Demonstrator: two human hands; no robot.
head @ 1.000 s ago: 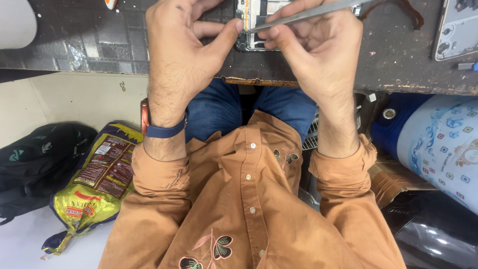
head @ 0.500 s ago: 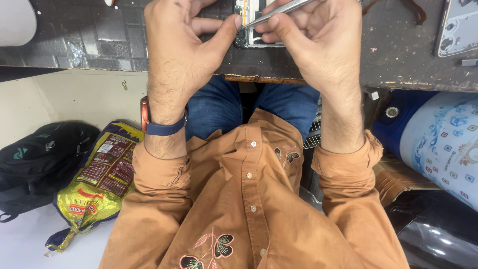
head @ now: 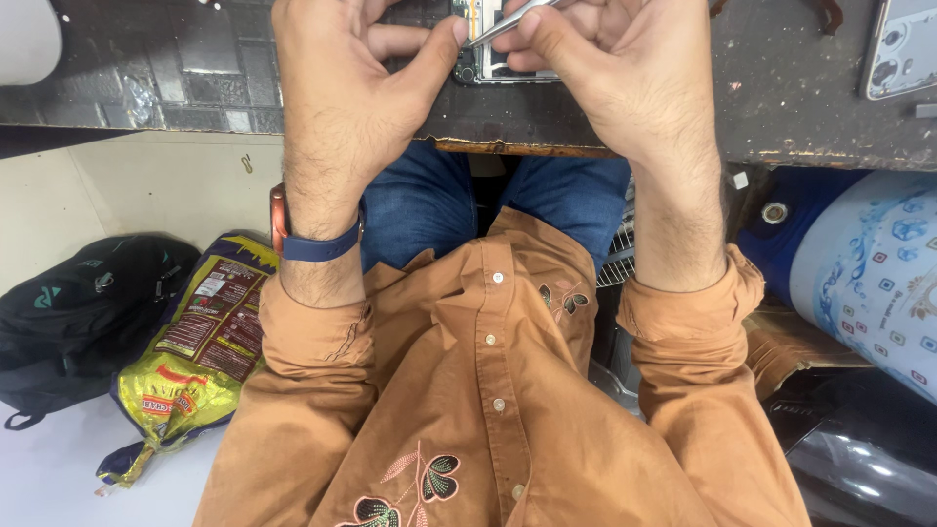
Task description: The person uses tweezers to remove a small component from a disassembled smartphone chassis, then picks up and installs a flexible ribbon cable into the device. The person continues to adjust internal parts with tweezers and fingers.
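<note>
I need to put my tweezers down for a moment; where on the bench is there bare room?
Bare dark bench lies left of the left hand, up to the white object at the corner. Another patch lies between the right hand and the phone back cover. Between the hands, the opened phone crowds it.

Your picture is bright and sharp; light shines off the dark desk (head: 176, 88), and edges bend a little.

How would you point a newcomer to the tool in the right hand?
Start at the dark worktable along the top, then find the opened phone at its near edge between both hands. The tweezers are the thin silver metal strip pinched in the right hand, slanting down onto that phone, the only shiny slender thing there.
</note>
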